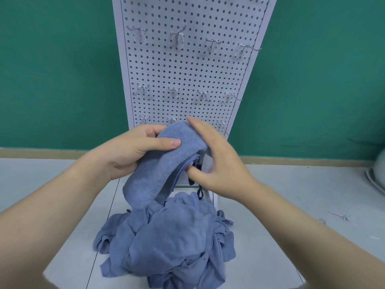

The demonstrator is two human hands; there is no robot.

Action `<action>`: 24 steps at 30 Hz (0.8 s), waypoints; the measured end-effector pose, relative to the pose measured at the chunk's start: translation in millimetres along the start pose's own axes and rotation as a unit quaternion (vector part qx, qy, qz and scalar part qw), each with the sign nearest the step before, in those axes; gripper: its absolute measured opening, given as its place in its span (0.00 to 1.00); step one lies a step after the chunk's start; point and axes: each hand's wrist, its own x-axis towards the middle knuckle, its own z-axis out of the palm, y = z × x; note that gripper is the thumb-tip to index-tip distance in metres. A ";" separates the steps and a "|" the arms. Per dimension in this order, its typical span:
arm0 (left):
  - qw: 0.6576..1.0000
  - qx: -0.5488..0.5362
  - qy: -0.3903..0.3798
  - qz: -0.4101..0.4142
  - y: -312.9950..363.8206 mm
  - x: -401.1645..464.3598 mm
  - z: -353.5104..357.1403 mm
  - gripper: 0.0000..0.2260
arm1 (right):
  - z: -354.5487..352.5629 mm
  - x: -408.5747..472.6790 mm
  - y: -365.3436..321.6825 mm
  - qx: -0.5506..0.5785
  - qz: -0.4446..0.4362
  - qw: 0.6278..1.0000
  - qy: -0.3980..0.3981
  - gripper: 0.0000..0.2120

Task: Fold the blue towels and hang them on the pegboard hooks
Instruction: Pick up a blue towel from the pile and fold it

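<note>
A folded blue towel (164, 163) hangs in the air in front of the white pegboard (187, 69). My left hand (133, 151) grips its upper left part, thumb lying across the top. My right hand (214, 161) touches the towel's right edge, fingers stretched over the top and thumb by a black loop (192, 180) under the fold. Below lies a crumpled heap of blue towels (170, 243) on the floor. Rows of metal hooks (177, 37) stick out of the pegboard, all bare.
The pegboard stands on a white base (214, 197) against a green wall (62, 69). A loose metal hook (338, 215) lies on the grey floor at the right. A white rounded object (378, 174) sits at the right edge.
</note>
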 end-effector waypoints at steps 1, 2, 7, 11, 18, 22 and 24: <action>1.000 -0.005 -0.003 0.003 0.7 -0.8 1.1 0.13 | 3.8 1.1 -1.0 0.000 0.003 1.000 0.009 0.40; 1.000 -0.007 -0.008 0.006 1.0 -1.2 1.7 0.13 | 6.5 2.2 -1.9 -0.002 0.005 1.000 0.020 0.40; 0.999 -0.024 -0.024 0.015 1.2 -1.9 1.1 0.14 | 12.8 5.7 -8.2 -0.010 0.004 0.996 0.093 0.33; 0.999 0.031 0.016 0.036 3.7 -3.8 5.2 0.11 | 17.1 6.3 -15.2 0.010 0.024 0.991 0.134 0.31; 0.852 0.281 0.338 0.283 -25.1 4.3 27.7 0.06 | 5.9 20.2 -31.6 0.046 0.157 0.958 0.234 0.25; 0.860 0.323 0.267 0.292 -19.8 -4.2 52.7 0.10 | -12.3 34.6 -49.7 0.043 0.231 0.943 0.235 0.24; 0.866 0.318 0.260 0.285 -13.2 -3.7 61.0 0.13 | -22.6 43.9 -58.3 0.037 0.247 0.943 0.221 0.20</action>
